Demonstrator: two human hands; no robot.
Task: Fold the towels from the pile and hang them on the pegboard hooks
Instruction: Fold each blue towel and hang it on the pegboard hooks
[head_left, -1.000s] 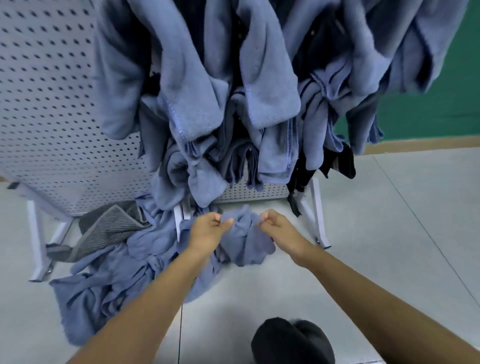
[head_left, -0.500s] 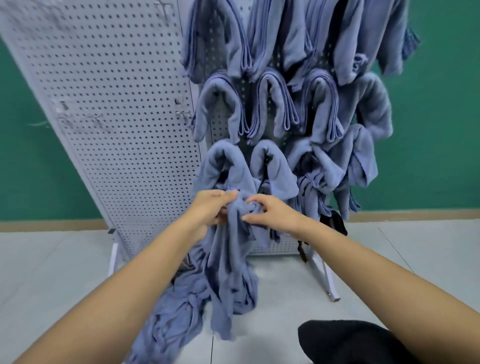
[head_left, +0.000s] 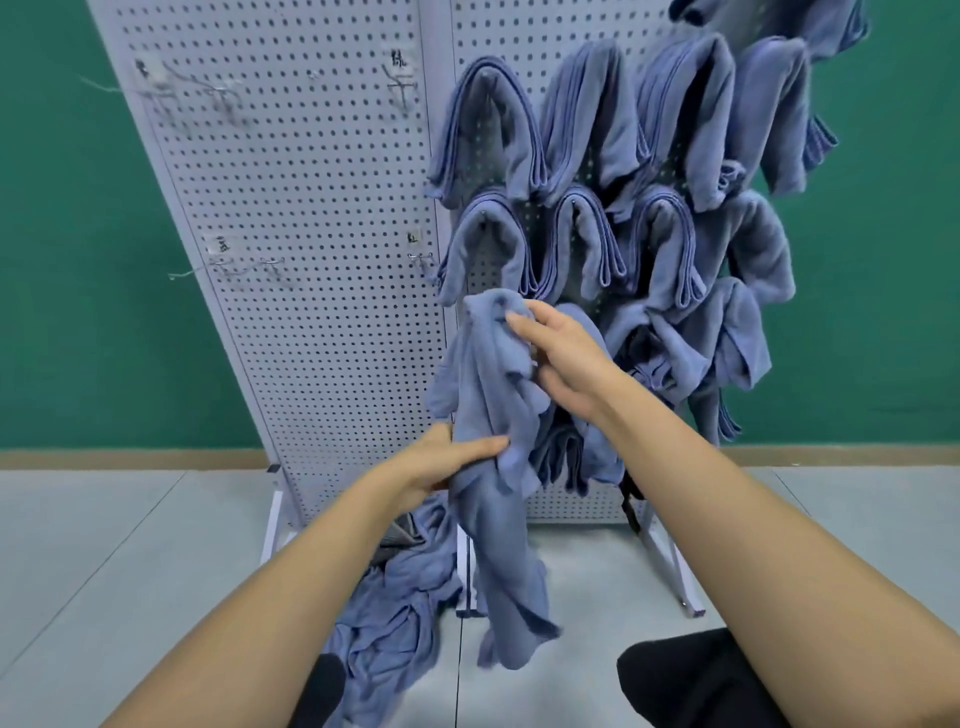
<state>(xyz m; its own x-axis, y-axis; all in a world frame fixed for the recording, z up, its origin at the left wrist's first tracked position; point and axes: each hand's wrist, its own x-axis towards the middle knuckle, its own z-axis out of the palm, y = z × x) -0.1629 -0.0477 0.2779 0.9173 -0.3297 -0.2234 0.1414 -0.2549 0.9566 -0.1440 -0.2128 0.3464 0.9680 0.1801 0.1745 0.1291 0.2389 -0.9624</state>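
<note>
2 hands (head_left: 558, 364) grip 1 soft, crumpled blue towel (head_left: 493, 467).

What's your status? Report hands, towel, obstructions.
Right hand grips towel near its top, left hand pinches it midway. Towel hanging unfolded. Pile on floor; right panel hooks crowded with hung towels.

Bright, even, diffuse lighting; source not visible. Soft faint shadows only, no glare. Strong wide-angle bowing toward 9 and 3 o'clock. Motion blur on hooks (head_left: 228, 98) at 10 o'clock and towel (head_left: 498, 571) tail at 6 o'clock. Overall slightly soft.
</note>
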